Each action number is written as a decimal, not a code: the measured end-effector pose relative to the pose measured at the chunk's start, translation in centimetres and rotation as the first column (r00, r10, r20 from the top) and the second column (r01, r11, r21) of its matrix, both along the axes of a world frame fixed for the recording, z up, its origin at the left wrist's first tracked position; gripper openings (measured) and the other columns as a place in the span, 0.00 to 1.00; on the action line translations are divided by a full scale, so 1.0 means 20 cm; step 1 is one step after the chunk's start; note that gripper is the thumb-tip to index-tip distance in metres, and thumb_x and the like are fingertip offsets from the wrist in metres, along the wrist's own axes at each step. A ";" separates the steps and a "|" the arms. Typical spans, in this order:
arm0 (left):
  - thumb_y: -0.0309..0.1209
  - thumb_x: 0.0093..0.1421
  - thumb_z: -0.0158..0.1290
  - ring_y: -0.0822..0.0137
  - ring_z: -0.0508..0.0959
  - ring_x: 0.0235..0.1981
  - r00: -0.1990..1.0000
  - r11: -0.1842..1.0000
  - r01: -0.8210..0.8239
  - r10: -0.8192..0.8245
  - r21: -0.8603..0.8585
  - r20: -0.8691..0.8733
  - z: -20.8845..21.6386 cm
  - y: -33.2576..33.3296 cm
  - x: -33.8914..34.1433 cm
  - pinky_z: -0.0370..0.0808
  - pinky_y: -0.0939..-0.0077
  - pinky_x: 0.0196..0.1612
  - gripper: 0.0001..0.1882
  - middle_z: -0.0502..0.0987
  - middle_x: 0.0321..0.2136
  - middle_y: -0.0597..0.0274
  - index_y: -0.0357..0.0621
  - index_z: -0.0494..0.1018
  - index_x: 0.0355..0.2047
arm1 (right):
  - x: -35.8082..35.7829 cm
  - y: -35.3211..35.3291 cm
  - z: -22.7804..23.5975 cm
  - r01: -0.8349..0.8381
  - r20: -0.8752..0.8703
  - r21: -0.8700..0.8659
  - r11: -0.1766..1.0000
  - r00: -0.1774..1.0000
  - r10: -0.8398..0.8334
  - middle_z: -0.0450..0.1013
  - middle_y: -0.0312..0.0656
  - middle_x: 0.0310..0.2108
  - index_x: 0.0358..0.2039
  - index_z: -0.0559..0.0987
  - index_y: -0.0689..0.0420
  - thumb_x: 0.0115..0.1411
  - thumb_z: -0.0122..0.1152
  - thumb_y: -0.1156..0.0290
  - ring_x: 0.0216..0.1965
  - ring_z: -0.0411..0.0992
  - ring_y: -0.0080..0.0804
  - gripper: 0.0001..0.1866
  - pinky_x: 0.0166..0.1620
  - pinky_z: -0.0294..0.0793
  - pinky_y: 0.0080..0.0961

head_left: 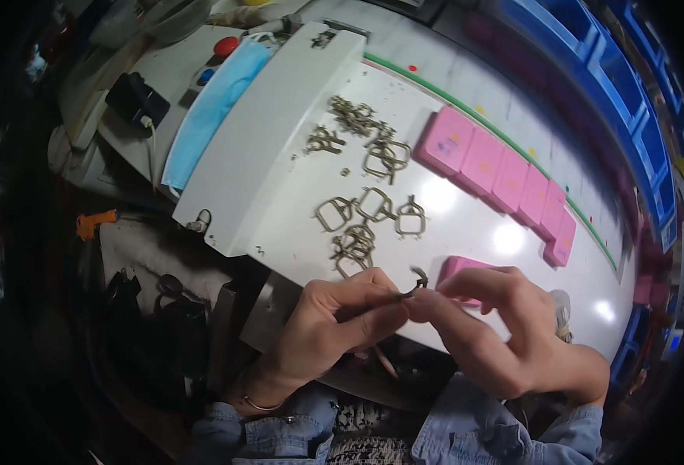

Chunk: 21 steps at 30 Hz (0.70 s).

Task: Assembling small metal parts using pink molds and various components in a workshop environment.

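Note:
My left hand [319, 329] and my right hand [505, 329] meet at the near edge of the white worktop [288, 225]. Between their fingertips is a small curved bronze-coloured metal piece [419, 277], pinched from both sides; its lower part is hidden by the fingers. Just beyond the left hand lies a cluster of bronze metal frames [354, 246]. Farther off are separate rounded-square frames [373, 203] and a heap of small metal fittings [354, 115]. A pink block [460, 266] sits behind the right hand, partly covered by it.
A row of pink blocks [497, 170] runs along a green strip [466, 99] at the far right. Blue bins [590, 54] rise beyond. At left stand a raised grey-white panel [280, 132], a blue face mask [214, 116] and a black adapter [137, 101].

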<state>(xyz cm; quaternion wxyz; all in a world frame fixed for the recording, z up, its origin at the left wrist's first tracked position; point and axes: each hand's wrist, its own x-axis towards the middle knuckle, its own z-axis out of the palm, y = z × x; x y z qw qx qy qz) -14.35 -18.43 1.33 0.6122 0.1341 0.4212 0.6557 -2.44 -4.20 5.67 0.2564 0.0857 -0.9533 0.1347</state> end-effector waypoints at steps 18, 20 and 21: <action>0.27 0.59 0.50 0.84 0.62 0.24 0.983 0.971 0.182 -0.183 0.154 -0.009 0.10 0.10 0.52 0.58 0.90 0.26 0.11 0.67 0.32 0.68 0.38 0.74 0.42 | 0.62 -0.26 0.03 0.496 0.017 -0.413 0.764 0.843 -0.538 0.69 0.44 0.30 0.38 0.72 0.60 0.42 0.67 0.82 0.25 0.69 0.29 0.21 0.26 0.68 0.20; 0.32 0.56 0.53 0.77 0.64 0.22 0.987 0.978 0.161 -0.162 0.132 -0.008 0.10 0.10 0.56 0.57 0.86 0.20 0.16 0.66 0.31 0.59 0.32 0.73 0.40 | 0.66 -0.27 0.01 0.501 -0.008 -0.397 0.769 0.836 -0.549 0.69 0.44 0.29 0.38 0.72 0.60 0.42 0.66 0.83 0.25 0.69 0.29 0.21 0.26 0.68 0.21; 0.32 0.56 0.53 0.77 0.64 0.22 0.986 0.977 0.168 -0.167 0.130 -0.013 0.10 0.10 0.58 0.57 0.86 0.20 0.16 0.66 0.31 0.59 0.32 0.73 0.40 | 0.67 -0.27 0.00 0.514 -0.026 -0.371 0.774 0.827 -0.561 0.69 0.43 0.29 0.37 0.72 0.59 0.42 0.65 0.84 0.25 0.69 0.30 0.20 0.26 0.68 0.21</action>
